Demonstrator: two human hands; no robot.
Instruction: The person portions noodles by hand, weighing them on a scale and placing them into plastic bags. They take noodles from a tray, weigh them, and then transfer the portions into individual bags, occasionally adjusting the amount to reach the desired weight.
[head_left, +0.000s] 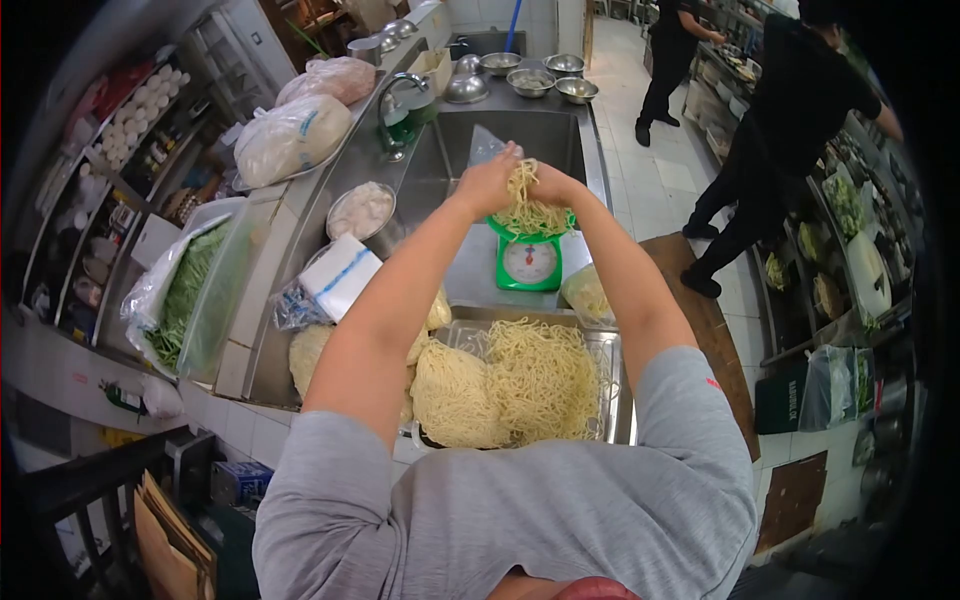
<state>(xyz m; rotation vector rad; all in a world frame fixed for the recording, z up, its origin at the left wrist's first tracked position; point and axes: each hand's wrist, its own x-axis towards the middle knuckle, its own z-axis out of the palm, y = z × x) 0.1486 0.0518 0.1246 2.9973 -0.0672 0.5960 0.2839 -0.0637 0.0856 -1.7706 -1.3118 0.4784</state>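
Note:
Above the green kitchen scale [530, 264] my two hands are close together. My left hand [488, 182] is closed, with a clear plastic bag [486, 146] showing just behind it. My right hand [553, 186] is closed on yellow noodles [524, 190] that hang down onto more noodles on the scale's pan. What my left fingers grip is hard to make out. Nearer to me, a metal tray [618, 375] holds a large heap of noodles [540, 380]. A bag with some noodles [588, 296] lies right of the scale.
A sink [440, 150] with a faucet [385, 115] lies beyond the scale. Metal bowls [530, 82] stand behind it. At left are a bowl of pale food [362, 212], filled bags [290, 140] and a bin of greens [232, 290]. Two people in dark clothes [765, 130] stand at right.

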